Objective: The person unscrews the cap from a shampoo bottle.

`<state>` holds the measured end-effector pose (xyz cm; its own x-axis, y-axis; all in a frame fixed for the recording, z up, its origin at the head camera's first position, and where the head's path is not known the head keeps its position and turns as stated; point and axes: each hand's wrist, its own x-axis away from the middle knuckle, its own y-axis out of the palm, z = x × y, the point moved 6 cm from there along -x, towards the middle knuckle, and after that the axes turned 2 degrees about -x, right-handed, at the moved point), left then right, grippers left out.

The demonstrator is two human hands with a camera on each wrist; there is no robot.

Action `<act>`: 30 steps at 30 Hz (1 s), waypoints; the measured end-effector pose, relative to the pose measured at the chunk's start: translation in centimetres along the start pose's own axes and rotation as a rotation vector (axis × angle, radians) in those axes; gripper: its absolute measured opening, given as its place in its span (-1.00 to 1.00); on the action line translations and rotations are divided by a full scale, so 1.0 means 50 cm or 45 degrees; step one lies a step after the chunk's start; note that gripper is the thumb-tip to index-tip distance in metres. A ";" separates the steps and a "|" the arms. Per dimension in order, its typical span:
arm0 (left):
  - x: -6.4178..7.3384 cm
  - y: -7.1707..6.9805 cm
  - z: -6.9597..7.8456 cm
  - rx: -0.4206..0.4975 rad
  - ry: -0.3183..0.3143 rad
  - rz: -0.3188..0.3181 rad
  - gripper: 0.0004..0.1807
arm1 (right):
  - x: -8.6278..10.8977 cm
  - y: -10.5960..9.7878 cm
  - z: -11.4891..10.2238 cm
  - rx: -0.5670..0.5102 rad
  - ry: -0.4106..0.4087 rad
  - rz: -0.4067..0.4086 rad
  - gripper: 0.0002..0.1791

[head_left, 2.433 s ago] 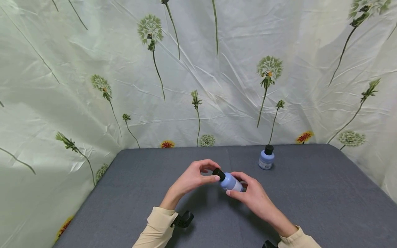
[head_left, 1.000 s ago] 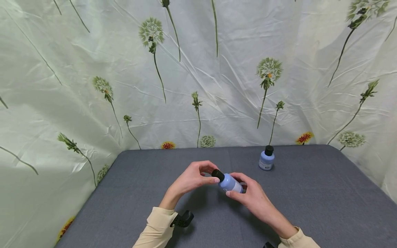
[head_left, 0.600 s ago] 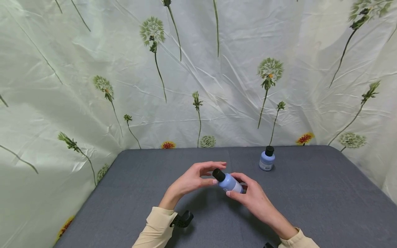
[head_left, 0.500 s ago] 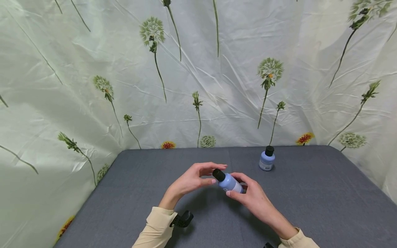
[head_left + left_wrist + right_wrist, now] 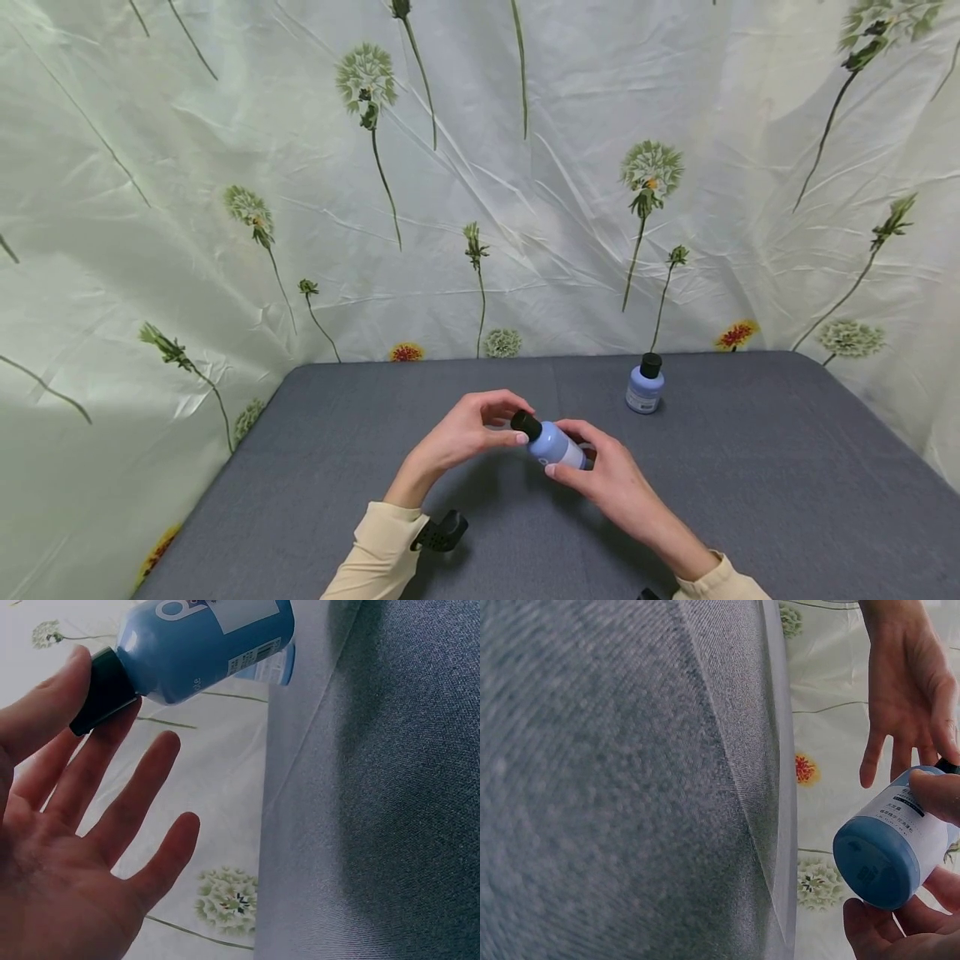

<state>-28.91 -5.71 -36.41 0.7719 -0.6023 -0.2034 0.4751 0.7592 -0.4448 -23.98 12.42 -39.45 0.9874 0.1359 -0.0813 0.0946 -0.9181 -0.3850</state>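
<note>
A small blue bottle (image 5: 555, 447) with a white label and a black cap (image 5: 526, 424) is held tilted above the table, its cap pointing up and left. My right hand (image 5: 607, 467) grips the body, thumb on the near side and fingers behind. With thumb and index finger, my left hand (image 5: 461, 431) pinches the cap. In the left wrist view the other fingers (image 5: 154, 769) of that hand spread away from the bottle. The right wrist view shows the round blue base (image 5: 876, 862) of the bottle.
A second blue bottle (image 5: 645, 385) with a black cap stands upright near the back of the grey cloth-covered table (image 5: 360, 433), to the right. Behind the table hangs a pale curtain (image 5: 480, 167) printed with flowers.
About half a second ago my left fingers were straightened off the cap; now they are back round it. The right hand and bottle have stayed nearly in place.
</note>
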 end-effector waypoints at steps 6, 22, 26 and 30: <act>0.000 0.000 -0.009 0.040 -0.071 0.072 -0.72 | 0.001 0.003 0.002 -0.010 0.002 -0.001 -0.44; 0.001 0.015 0.002 0.161 0.137 -0.162 -0.53 | -0.001 0.000 0.006 -0.002 0.012 -0.008 -0.42; 0.002 0.016 0.000 0.195 0.116 -0.174 -0.56 | -0.001 -0.001 0.004 -0.010 0.014 -0.007 -0.42; 0.000 0.012 -0.003 0.140 0.067 -0.129 -0.60 | -0.001 -0.003 0.003 -0.007 0.008 -0.001 -0.43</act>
<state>-28.67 -5.29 -36.79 0.6959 -0.6870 -0.2093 0.5948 0.7147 -0.3680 -24.08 12.57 -39.51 0.9881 0.1345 -0.0751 0.0964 -0.9200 -0.3799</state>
